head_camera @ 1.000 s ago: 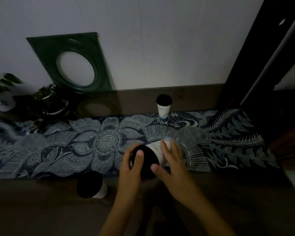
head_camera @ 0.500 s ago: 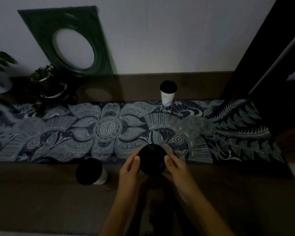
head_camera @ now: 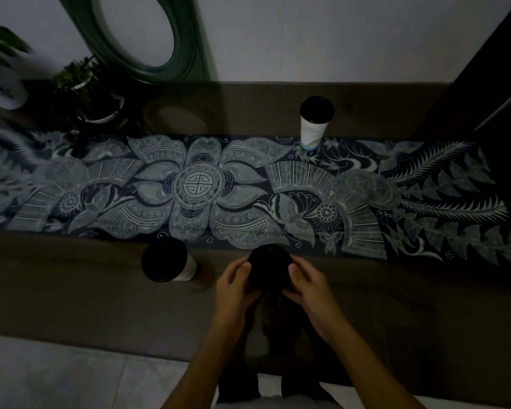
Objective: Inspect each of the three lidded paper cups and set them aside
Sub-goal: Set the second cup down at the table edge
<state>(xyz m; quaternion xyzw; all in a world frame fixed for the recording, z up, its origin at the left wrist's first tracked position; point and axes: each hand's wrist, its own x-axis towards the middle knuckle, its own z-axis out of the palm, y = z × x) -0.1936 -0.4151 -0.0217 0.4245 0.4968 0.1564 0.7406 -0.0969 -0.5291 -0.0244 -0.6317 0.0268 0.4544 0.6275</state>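
Since a second ago you have brought the held cup (head_camera: 269,268) off its side, where its white wall showed over the patterned runner (head_camera: 198,187), and drawn it toward you, so that now only its black lid faces up, just past the runner's near edge above the brown table (head_camera: 71,290). Your left hand (head_camera: 233,286) grips it from one side with the thumb curled against the lid's rim, and your right hand (head_camera: 309,290) grips it from the other side, thumb likewise on the rim; the fingers of both hands wrap underneath, where you cannot see how far they close. The second cup (head_camera: 167,264) stands on the table just off the runner's near edge, to the left of your hands and apart from them. The third cup (head_camera: 314,122) stands upright at the runner's far edge, well apart from the other two. A potted plant (head_camera: 83,90) sits beyond the runner's far left part, and a green frame (head_camera: 189,48) with an oval opening leans on the wall behind it.
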